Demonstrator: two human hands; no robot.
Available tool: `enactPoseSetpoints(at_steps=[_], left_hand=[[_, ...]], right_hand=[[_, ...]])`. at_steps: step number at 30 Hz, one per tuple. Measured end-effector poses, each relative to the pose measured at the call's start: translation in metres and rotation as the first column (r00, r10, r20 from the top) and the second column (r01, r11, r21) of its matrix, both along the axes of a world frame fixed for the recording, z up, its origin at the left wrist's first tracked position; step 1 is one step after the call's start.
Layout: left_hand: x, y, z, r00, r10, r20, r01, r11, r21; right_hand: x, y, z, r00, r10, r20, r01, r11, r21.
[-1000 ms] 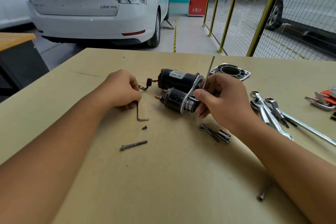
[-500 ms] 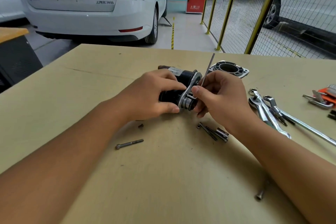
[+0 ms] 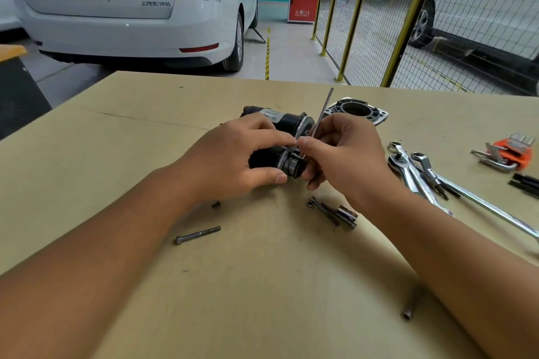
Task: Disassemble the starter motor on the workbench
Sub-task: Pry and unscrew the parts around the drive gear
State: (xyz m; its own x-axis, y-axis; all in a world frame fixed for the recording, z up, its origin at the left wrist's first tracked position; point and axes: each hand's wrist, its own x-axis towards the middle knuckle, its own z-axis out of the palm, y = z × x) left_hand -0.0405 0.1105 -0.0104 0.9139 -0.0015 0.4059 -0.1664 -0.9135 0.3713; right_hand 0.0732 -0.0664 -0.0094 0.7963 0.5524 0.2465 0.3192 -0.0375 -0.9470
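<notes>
The black starter motor lies on its side in the middle of the workbench. My left hand is wrapped over its near black cylinder, thumb below, fingers on top. My right hand pinches a thin hex key between thumb and fingers; its long arm sticks up and away, its lower end sits at the motor's silver end plate. The detached grey nose housing lies just behind my right hand.
A long bolt, a small screw, more bolts and a socket lie in front of the motor. Wrenches and a ratchet are at right, an orange hex key set farther right. One bolt sits near my right forearm.
My left hand left the bent hex key at the left and moved right onto the motor's near cylinder, covering that key. My right hand kept its hex key at the end plate.
</notes>
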Motion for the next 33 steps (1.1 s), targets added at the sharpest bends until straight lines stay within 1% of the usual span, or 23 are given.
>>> enactPoseSetpoints(at_steps=[4,5,8,9,11,14,17,19,21,25,30,33], left_hand=[[0.000,0.000,0.002,1.000,-0.025,-0.014,0.025,0.999,0.042],[-0.001,0.000,0.003,0.999,-0.028,-0.021,0.030,0.996,0.083],[-0.001,-0.001,0.008,0.999,-0.011,-0.035,0.021,0.957,0.289],[-0.001,-0.002,0.010,0.999,-0.012,-0.036,0.023,0.944,0.330],[0.001,-0.004,0.013,0.999,-0.023,-0.046,0.038,0.933,0.358],[0.003,-0.002,0.015,0.996,-0.051,-0.068,0.071,0.939,0.337],[0.002,0.005,0.017,0.991,-0.080,-0.106,0.107,0.951,0.289],[0.002,0.006,0.016,0.989,-0.085,-0.118,0.114,0.956,0.270],[0.002,0.007,0.014,0.992,-0.086,-0.097,0.109,0.960,0.257],[0.003,0.007,0.012,0.993,-0.088,-0.085,0.105,0.968,0.228],[0.004,0.008,0.011,0.991,-0.093,-0.100,0.111,0.974,0.198],[0.004,0.007,0.010,0.991,-0.096,-0.096,0.110,0.981,0.158]], right_hand=[[0.002,-0.002,0.001,0.999,0.047,-0.008,-0.047,0.999,0.018],[0.003,-0.002,0.001,0.999,0.048,-0.002,-0.048,0.998,0.029],[0.002,-0.002,0.000,1.000,0.026,0.011,-0.027,0.998,0.065],[0.002,-0.002,-0.001,1.000,0.014,0.011,-0.015,0.997,0.072],[0.001,-0.002,-0.004,1.000,-0.005,-0.002,0.005,0.997,0.077],[-0.001,-0.002,-0.006,0.999,-0.024,-0.048,0.029,0.994,0.102],[-0.004,-0.002,-0.009,0.989,-0.030,-0.143,0.052,0.987,0.155],[-0.005,-0.001,-0.009,0.982,-0.021,-0.188,0.052,0.986,0.160],[-0.003,0.000,-0.007,0.982,-0.004,-0.186,0.029,0.991,0.134],[-0.001,-0.001,-0.002,0.992,0.044,-0.119,-0.034,0.996,0.084],[-0.003,0.000,-0.002,0.997,0.027,-0.076,-0.022,0.998,0.060],[-0.003,0.000,-0.001,0.995,0.026,-0.092,-0.021,0.998,0.064]])
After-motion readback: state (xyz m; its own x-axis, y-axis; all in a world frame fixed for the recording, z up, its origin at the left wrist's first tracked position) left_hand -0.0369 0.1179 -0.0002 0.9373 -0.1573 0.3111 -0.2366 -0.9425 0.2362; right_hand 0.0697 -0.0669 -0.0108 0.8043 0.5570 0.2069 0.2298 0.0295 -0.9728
